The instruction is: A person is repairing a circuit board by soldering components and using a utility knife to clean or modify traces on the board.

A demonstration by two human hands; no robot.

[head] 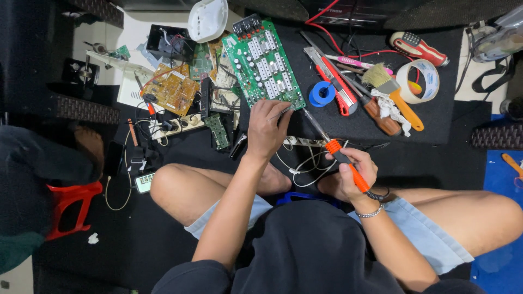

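I sit cross-legged on a dark mat. My right hand [357, 173] grips the orange handle of a soldering iron [333, 147], whose metal tip points up-left at the near edge of a long green circuit board [262, 62]. My left hand [268, 126] rests at that same near corner of the board and pinches a thin silver wire or tweezer tip, close to the iron's tip. The board lies tilted on the mat in front of my knees.
Left of the board lie a yellow circuit board [173, 90], a smaller green board [218, 132] and a power strip [177, 125]. To the right are a blue reel [322, 93], a red utility knife [332, 76], a paintbrush [393, 92], a tape roll [418, 81] and screwdrivers. A red stool [70, 207] stands at left.
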